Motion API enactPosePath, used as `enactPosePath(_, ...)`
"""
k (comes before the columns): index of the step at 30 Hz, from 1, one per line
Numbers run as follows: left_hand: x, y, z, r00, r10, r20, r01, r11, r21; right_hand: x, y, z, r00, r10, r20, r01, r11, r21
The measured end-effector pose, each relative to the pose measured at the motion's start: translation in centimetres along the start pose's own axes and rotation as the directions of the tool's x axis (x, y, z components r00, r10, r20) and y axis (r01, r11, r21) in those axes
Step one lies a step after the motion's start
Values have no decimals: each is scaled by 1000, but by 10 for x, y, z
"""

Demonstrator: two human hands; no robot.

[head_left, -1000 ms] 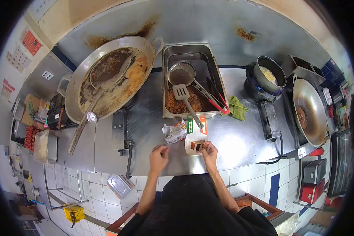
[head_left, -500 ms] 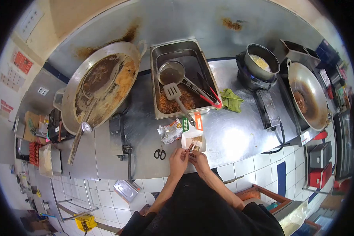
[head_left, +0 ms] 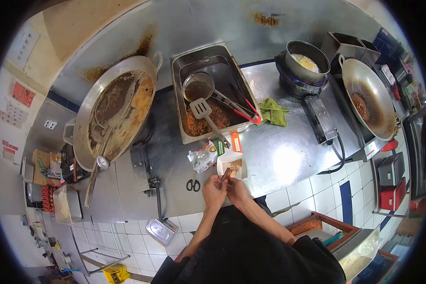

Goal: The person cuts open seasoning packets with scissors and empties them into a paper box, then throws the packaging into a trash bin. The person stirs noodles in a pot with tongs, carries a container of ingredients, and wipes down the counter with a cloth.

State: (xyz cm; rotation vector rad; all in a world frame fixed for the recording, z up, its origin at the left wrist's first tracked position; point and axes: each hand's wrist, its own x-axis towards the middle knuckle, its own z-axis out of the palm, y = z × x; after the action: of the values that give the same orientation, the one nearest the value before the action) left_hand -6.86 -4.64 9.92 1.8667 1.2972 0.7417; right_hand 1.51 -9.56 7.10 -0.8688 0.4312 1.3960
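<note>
Close together at the counter's front edge, my left hand [head_left: 215, 191] and my right hand [head_left: 238, 191] both have their fingers closed on a small brown and reddish packet [head_left: 226, 174]. Just beyond them lies an open paper box [head_left: 238, 165] with brown food inside and green and orange flaps. A crumpled silver and white wrapper [head_left: 202, 158] rests to the left of the box. Black-handled scissors [head_left: 193, 185] lie left of my left hand. The handle of a slotted spatula [head_left: 208, 116] reaches over the box's far flaps.
A steel tray [head_left: 179, 99] holds the spatula, a strainer [head_left: 198, 86] and red-handled tongs [head_left: 247, 113]. Left is a huge oil wok [head_left: 83, 135]. A green cloth [head_left: 273, 113], a pot [head_left: 307, 61] on a lit burner and another wok [head_left: 369, 99] are to the right.
My left hand has moved right to meet my right hand at the packet, which is lifted away from the box. The scissors have come into sight. The camera view has shifted and turned.
</note>
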Motion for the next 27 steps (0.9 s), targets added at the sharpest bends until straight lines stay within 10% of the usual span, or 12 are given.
enactPosePath(12, 6, -8, 13, 976, 207, 66, -211, 976, 51, 13, -5, -11, 992, -45, 119, 48, 999, -23)
enactPosePath(27, 38, -31, 17, 826, -186, 532, 297, 946, -128, -6, -14, -11, 973, -206, 109, 233, 853, -467)
